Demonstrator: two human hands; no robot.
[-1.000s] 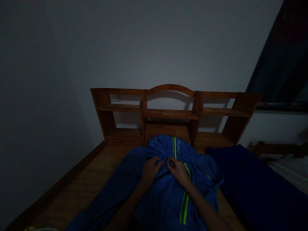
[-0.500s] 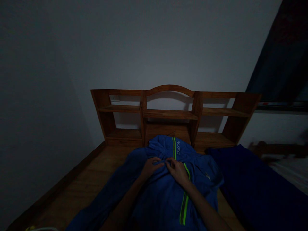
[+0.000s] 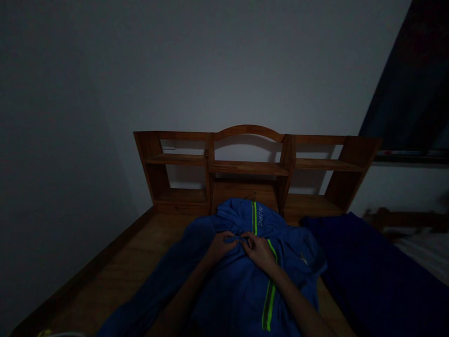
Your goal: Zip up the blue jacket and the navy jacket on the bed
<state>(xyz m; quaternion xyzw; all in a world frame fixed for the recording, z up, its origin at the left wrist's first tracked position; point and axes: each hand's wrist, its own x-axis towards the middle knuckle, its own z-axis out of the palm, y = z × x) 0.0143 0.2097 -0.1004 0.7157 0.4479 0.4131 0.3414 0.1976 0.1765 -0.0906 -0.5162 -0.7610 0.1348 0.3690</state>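
A blue jacket [image 3: 235, 281] with a neon yellow-green stripe and the letters NJPC lies spread over the wooden surface. Near its upper middle, my left hand [image 3: 220, 247] pinches a fold of the fabric between thumb and fingers. Just to the right, my right hand [image 3: 258, 250] grips the same area of cloth, its fingertips close to those of the left. One sleeve stretches toward the lower left. Dim light hides the fine detail between my fingertips.
A wooden shelf unit [image 3: 245, 167] stands against the wall behind the jacket. Dark blue folded cloth [image 3: 372, 267] lies to the right. The wooden desktop [image 3: 140, 252] shows on the left, beside the wall. A power socket [image 3: 168, 145] sits behind the left shelf.
Both hands stay at the same spot on the jacket, with only a slight shift of the fingers. The view has tilted very slightly.
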